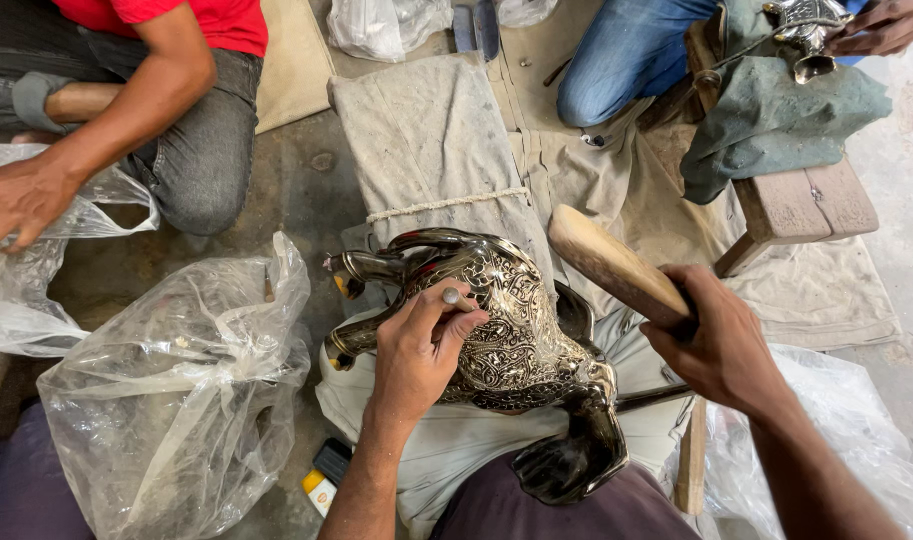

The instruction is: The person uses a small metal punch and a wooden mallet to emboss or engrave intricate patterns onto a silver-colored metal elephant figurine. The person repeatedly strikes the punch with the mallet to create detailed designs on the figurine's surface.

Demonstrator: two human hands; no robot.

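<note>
Punch (pixel 454 297) tilted, tip down on engraved vessel (pixel 506 330) | left hand (pixel 416 355) fingers pinch it | right hand (pixel 721 345) grips mallet (pixel 616 268) (handle up-left)

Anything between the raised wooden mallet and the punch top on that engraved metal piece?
Nothing visible. The right hand holds the wooden mallet up, apart from the punch, which the left hand pins against the engraved metal figure. Open air between them.
</note>
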